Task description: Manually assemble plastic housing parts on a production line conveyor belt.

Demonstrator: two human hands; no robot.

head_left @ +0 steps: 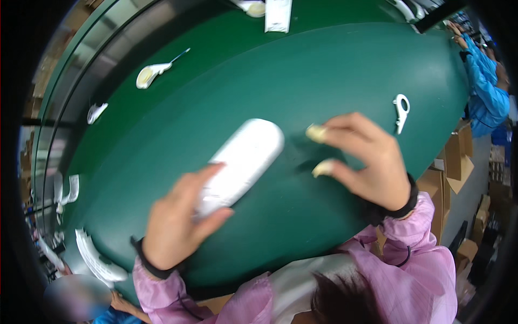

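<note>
My left hand [181,216] is closed on the near end of a long white piece with rounded ends [245,156], thumb on one side and fingers on the other. It lies slanted over the green work surface, its far end pointing away and to the right. To the right, my right hand [367,156] hovers with thumb and fingers apart and nothing between them. Pale yellow covers [317,133] sit on its fingertips. Beyond that hand lies a small white part with a ring at one end [401,113].
The green surface [324,70] carries a white part with a yellowish disc and thin blue tip [147,76], a white strip [278,16] at the far edge and a curved white piece [97,256] at left. Cardboard boxes [458,154] and a person in blue [485,81] are at right.
</note>
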